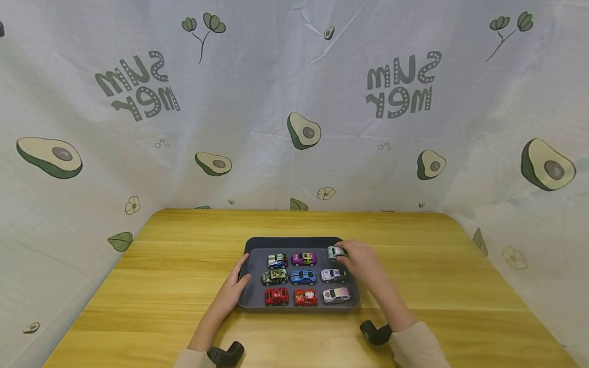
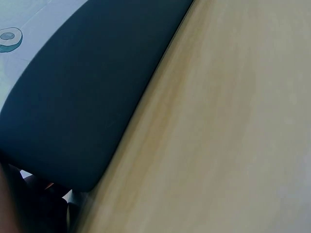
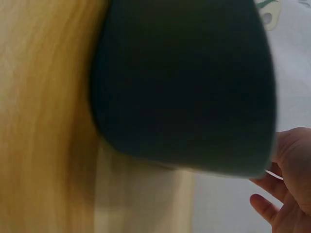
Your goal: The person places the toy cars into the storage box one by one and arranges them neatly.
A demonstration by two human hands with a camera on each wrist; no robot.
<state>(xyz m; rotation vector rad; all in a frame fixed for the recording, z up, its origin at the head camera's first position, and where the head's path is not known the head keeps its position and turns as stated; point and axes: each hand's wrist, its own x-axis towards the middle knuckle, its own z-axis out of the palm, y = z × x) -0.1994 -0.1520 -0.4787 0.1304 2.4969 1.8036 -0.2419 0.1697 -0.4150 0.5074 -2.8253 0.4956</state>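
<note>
A dark grey tray (image 1: 253,301) carries several small toy cars in rows. My left hand (image 1: 232,286) grips the tray's left rim, its thumb over the inside and its other fingers along the edge. At the far right corner, my right hand (image 1: 363,260) pinches a pale green toy car (image 1: 334,252) between thumb and fingertips. Nearest to that car are a white-and-black car (image 1: 333,276) and a purple one (image 1: 303,259). In the right wrist view, the right hand (image 3: 294,179) shows past the tray's dark wall (image 3: 184,87), which hides the car.
Blue (image 1: 302,277), camouflage (image 1: 274,277), white-and-green (image 1: 277,261), red (image 1: 276,296), red-and-white (image 1: 306,297) and pink-and-white (image 1: 336,295) cars also stand in the tray. Beneath it is a wooden table (image 1: 184,266). A printed curtain (image 1: 257,92) hangs behind.
</note>
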